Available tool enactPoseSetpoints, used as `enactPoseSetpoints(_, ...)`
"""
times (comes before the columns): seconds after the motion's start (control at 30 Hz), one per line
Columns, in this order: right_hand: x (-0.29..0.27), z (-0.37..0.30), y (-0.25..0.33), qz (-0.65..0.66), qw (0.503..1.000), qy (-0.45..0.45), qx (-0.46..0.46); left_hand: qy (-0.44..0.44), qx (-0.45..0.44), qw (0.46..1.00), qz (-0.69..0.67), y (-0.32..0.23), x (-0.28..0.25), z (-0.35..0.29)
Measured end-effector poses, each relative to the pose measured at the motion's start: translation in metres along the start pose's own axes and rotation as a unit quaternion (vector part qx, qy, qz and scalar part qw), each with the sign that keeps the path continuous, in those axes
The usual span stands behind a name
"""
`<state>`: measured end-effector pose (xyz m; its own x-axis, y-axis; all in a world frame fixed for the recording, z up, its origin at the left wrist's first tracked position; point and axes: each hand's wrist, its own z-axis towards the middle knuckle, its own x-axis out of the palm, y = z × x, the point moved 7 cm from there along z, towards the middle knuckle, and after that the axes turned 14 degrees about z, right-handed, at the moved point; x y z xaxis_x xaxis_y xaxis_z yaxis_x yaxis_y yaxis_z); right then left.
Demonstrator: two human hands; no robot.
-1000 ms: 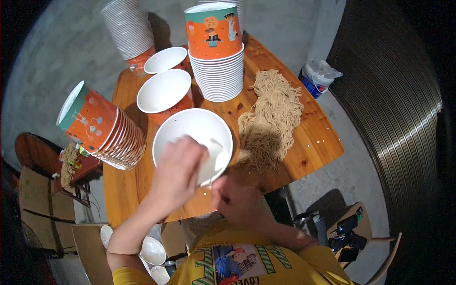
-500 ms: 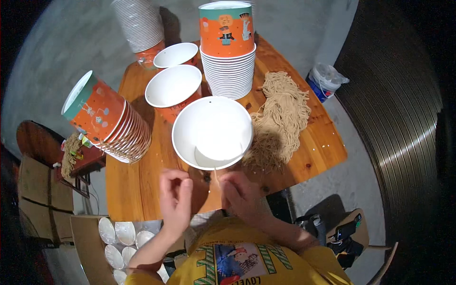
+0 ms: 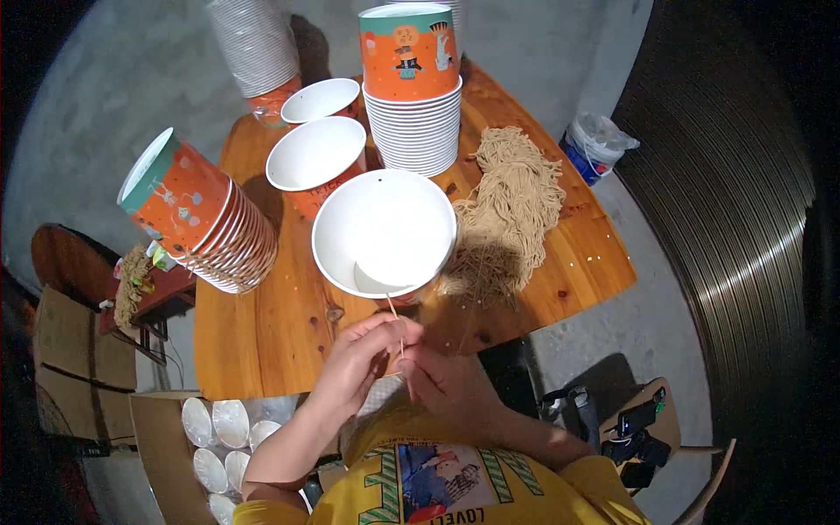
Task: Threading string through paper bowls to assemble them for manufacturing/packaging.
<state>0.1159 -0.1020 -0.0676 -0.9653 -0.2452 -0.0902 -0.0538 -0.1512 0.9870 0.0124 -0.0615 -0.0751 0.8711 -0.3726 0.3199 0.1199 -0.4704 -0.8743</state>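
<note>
A white-lined paper bucket (image 3: 383, 232) stands near the front edge of the wooden table, its open mouth towards me. From its near rim a thin beige cord (image 3: 393, 307) runs down to my hands. My left hand (image 3: 363, 357) pinches the cord between thumb and fingers just in front of the bucket. Close against it, my right hand (image 3: 444, 378) is also closed on the cord, a little lower; a short end of cord shows between the hands. To the right of the bucket lies a heap of beige cords (image 3: 514, 210).
Behind stand two open buckets (image 3: 317, 153) and a tall stack of orange and green buckets (image 3: 411, 109). Another stack, with cords around it, leans at the left (image 3: 199, 214). A cardboard box (image 3: 162, 455) of wrapped white tubs sits below left; a pail (image 3: 599, 144) stands right.
My left hand has moved right, from beside the cord onto it, and now meets my right hand. Both hands are slightly lower, and the cord slants more.
</note>
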Motion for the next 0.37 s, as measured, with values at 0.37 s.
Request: enactPoseSetpoints(0.37,-0.002,-0.003,0.044,-0.009,0.997,0.041,-0.066,-0.064,0.036,0.997,0.012,-0.022,-0.015,0.008)
